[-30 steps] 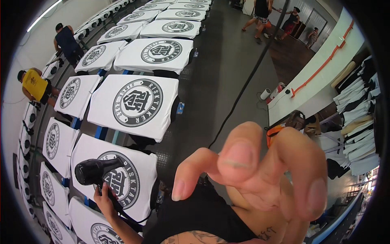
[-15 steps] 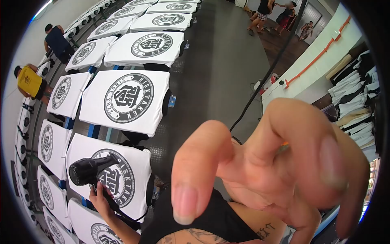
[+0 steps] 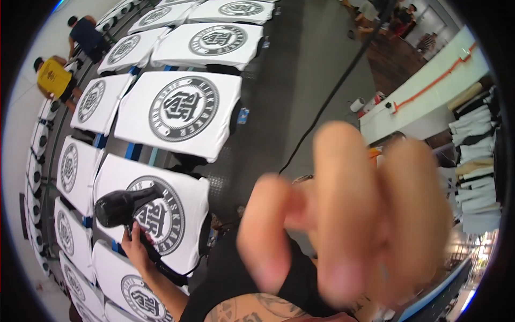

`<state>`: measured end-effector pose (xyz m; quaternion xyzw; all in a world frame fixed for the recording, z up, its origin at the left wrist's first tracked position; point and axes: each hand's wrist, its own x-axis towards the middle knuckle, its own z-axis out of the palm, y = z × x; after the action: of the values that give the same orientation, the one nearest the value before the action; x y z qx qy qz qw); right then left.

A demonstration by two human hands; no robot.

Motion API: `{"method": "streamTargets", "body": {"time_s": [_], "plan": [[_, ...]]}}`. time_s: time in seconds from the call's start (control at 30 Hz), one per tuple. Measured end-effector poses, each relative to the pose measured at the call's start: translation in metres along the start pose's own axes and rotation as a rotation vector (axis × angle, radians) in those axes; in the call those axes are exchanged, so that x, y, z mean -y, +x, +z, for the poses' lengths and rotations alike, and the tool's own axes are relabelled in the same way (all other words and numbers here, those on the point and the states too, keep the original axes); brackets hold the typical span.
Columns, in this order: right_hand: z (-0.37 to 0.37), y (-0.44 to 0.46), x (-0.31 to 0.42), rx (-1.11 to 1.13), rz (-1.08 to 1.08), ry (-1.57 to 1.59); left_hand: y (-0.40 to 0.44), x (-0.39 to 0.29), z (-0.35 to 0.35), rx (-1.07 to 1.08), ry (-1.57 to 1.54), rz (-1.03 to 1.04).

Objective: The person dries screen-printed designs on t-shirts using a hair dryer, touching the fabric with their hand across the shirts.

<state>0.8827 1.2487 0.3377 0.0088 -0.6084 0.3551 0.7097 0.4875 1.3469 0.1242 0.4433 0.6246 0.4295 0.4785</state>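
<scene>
Dryer stays over the same printed shirt, the left hand's fingers wrapped round its handle. The right hand's fingers, bent and slightly spread near the lens, are closer together and blurrier than half a second ago.

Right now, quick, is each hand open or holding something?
Left hand: closed, holding the black hair dryer.
Right hand: open, loosely curled and blurred close up; nothing seen in it.
</scene>
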Motion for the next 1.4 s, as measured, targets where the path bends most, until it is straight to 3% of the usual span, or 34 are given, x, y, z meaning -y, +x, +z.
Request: {"method": "streamTargets", "body": {"time_s": [0.13,0.17,0.33,0.8,0.87,0.97,1.17,1.4], "plan": [[-0.048,-0.044,-0.073,-0.372,0.193,0.386,-0.008,-0.009,0.002,-0.035,-0.053,0.011],[-0.060,-0.056,-0.086,-0.530,0.347,0.442,-0.007,-0.009,0.002,-0.031,-0.068,0.020],[-0.082,-0.094,-0.123,-0.798,0.510,0.430,-0.011,-0.018,0.007,-0.037,-0.089,-0.005],[-0.076,-0.102,-0.133,-0.826,0.478,0.429,-0.010,-0.020,0.004,-0.028,-0.067,-0.030],[-0.088,-0.112,-0.141,-0.598,0.423,0.539,-0.010,-0.021,0.005,-0.027,-0.071,-0.028],[-0.082,-0.114,-0.137,-0.719,0.487,0.401,-0.011,-0.023,0.007,-0.035,-0.076,-0.021],[-0.073,-0.114,-0.132,-0.698,0.561,0.303,-0.013,-0.023,0.005,-0.024,-0.080,-0.018],[-0.080,-0.132,-0.135,-0.736,0.549,0.363,-0.013,-0.028,0.008,-0.027,-0.072,-0.001]]}}
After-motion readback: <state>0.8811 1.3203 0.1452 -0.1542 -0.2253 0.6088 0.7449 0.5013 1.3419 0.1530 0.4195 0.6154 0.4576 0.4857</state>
